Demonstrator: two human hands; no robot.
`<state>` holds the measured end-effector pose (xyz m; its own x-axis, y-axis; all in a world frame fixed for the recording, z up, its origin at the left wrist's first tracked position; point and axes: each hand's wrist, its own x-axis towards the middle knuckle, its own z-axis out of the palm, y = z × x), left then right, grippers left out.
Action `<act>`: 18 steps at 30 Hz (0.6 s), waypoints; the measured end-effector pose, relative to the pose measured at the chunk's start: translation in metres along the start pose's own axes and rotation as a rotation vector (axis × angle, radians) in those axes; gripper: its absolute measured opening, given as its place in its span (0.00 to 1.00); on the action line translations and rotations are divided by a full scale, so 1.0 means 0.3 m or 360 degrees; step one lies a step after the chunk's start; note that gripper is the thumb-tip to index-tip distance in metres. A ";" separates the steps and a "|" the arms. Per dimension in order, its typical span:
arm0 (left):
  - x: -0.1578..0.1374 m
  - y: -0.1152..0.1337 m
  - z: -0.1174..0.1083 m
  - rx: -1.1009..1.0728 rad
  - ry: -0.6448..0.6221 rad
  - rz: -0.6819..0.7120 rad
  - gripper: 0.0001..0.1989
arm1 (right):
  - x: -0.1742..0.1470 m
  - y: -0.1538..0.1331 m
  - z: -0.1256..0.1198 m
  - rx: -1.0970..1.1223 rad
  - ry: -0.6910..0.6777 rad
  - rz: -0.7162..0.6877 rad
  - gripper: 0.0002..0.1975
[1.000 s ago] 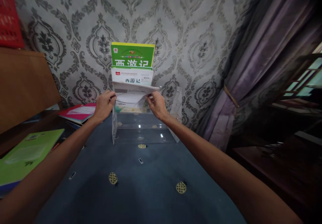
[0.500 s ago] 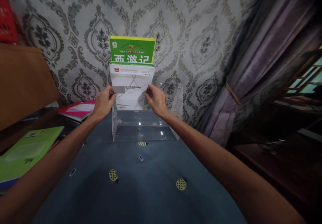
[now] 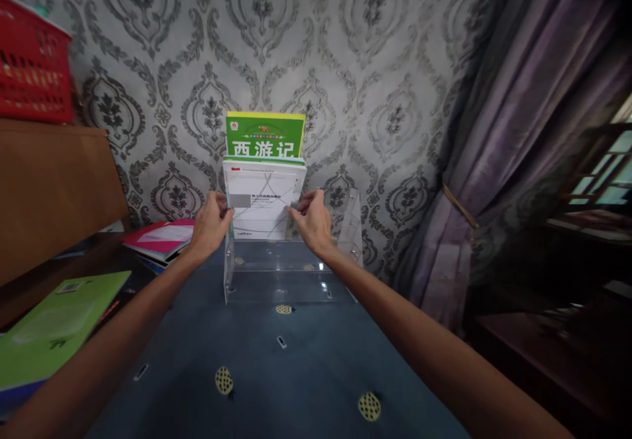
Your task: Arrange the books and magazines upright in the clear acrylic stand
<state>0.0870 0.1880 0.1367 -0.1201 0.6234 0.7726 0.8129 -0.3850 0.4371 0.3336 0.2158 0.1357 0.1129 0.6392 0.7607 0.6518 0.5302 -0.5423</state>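
Observation:
A white paperback book point(image 3: 264, 218) stands upright in a clear acrylic rack point(image 3: 276, 287), in front of a green book with a yellow edge point(image 3: 264, 136). My left hand point(image 3: 212, 226) grips the white book's left edge, thumb toward the cover. At its right edge my right hand point(image 3: 313, 220) has its thumb on the front cover and its fingers bent behind. Between the two books, the thin top edge of another green book shows. The rack's lower front tiers are see-through, with the tablecloth visible through them.
A blue tablecloth point(image 3: 291, 386) with pineapple prints covers the table. To the left lie a light green book point(image 3: 64, 327) and a pink book point(image 3: 162, 238). A brown wooden box point(image 3: 54, 189) carries a red basket point(image 3: 34, 64). Patterned wallpaper is behind; a purple curtain point(image 3: 454, 195) hangs right.
The whole view has tilted up, so rack, books and hands sit lower in the picture. Both hands stay at the white book's edges; the right hand's fingers look slightly more spread.

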 end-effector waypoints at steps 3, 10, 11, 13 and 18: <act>0.003 -0.009 -0.003 0.0137 -0.0120 0.0103 0.09 | 0.006 0.014 0.001 -0.0081 -0.0107 -0.0026 0.17; 0.011 0.000 -0.001 0.0351 -0.0222 0.0140 0.03 | 0.019 0.022 0.021 -0.0215 -0.0278 -0.0125 0.07; 0.010 0.003 0.001 0.0366 -0.0225 0.0138 0.03 | 0.021 0.023 0.024 -0.0222 -0.0276 -0.0135 0.06; 0.010 0.008 0.007 0.0396 -0.0233 0.0134 0.04 | 0.024 0.024 0.029 -0.0229 -0.0273 -0.0150 0.05; 0.011 0.014 0.012 0.0446 -0.0250 0.0140 0.05 | 0.030 0.029 0.034 -0.0212 -0.0279 -0.0177 0.05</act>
<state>0.0920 0.1907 0.1393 0.0291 0.7020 0.7115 0.9440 -0.2534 0.2114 0.3328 0.2320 0.1342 -0.0896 0.6740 0.7333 0.7473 0.5322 -0.3979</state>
